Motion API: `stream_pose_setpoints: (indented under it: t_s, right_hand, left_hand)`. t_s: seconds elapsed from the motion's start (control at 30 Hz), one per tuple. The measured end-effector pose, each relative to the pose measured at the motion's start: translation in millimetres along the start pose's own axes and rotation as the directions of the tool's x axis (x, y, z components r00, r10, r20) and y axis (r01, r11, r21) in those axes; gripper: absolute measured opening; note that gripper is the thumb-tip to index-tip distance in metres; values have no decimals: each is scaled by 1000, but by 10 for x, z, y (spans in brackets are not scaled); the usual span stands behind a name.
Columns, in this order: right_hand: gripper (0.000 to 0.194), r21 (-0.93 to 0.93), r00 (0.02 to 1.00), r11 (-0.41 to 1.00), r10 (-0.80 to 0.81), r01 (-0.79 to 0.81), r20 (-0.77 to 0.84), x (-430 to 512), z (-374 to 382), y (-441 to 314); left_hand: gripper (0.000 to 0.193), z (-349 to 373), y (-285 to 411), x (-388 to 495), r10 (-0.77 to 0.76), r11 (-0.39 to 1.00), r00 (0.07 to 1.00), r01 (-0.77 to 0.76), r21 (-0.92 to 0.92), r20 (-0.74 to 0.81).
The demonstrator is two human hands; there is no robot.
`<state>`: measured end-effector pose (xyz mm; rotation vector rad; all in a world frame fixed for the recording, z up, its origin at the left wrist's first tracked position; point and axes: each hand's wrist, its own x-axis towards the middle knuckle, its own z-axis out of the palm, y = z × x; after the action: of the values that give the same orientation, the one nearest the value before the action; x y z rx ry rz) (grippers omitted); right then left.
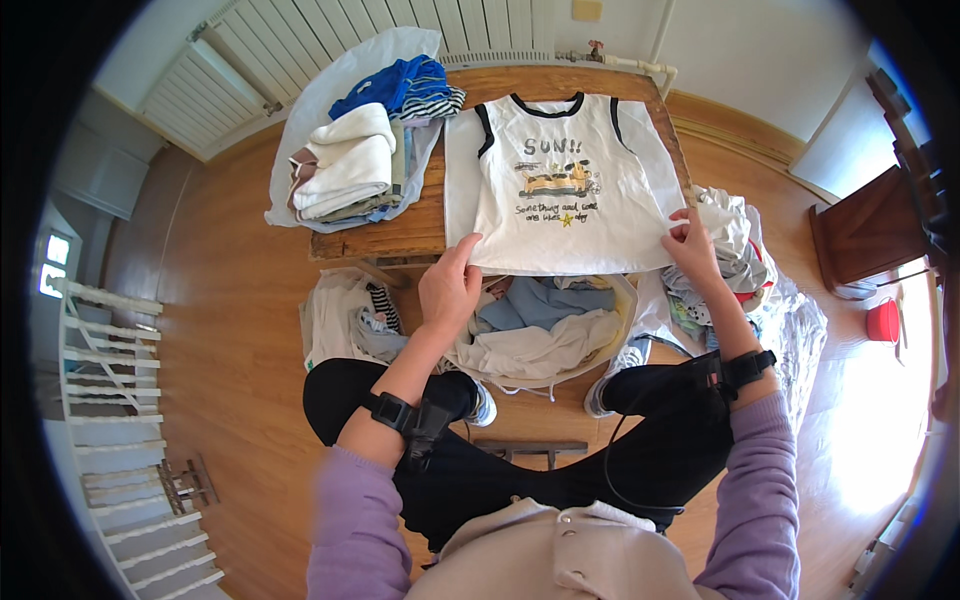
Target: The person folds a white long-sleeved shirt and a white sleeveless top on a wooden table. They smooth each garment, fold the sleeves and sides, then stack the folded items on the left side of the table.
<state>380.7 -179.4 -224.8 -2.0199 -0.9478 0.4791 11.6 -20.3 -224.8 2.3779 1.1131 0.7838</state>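
Observation:
A white sleeveless children's shirt (555, 172) lies face up, its neck away from me. Black trim edges its neck and armholes, and a cartoon dog and writing are printed on the front. Beneath it, a flat white sheet or board (459, 180) rests on the wooden table (360, 244). My left hand (452, 283) pinches the lower left corner of the hem. At the lower right corner, my right hand (691, 246) holds the cloth between thumb and fingers. Both hem corners reach the near edge of the table.
Folded clothes, with white trousers (349, 157) and a blue garment (390, 86), sit on a plastic bag (300, 127) at left. Below the table edge, a cloth-lined basket (628, 315) holds loose clothes. Bags of clothes stand left (334, 322) and right (727, 262). A radiator (390, 26) lies behind.

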Motion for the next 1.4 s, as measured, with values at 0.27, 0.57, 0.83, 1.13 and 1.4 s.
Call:
stream_pose_setpoints:
  t_s: [0.27,0.57,0.83,1.13,1.4]
  right_hand:
    - [37,-76,995,993,-93,95,31,-28,-54,-179]
    - [21,-401,973,899,-98,177,209,71,-140,-91]
    - [27,-247,967,935,-248,254,57,675,-31,-167]
    - [36,-170,982,968,-175,185,73,1313,89,54]
    - [34,-223,970,950,-189,219,151,1499,230,-82]
  left_hand:
    - [25,-42,19,19,66,994,996,-71,78,60]
    - [13,-74,75,141,47,984,975,-82,156,217]
    - [15,-135,-306,1130,53,983,969,-8,-182,241]
    - [38,447,-739,1784,43,930,979,35,-365,201]
    - [36,556,-891,2002,5,939,962,89,-333,273]
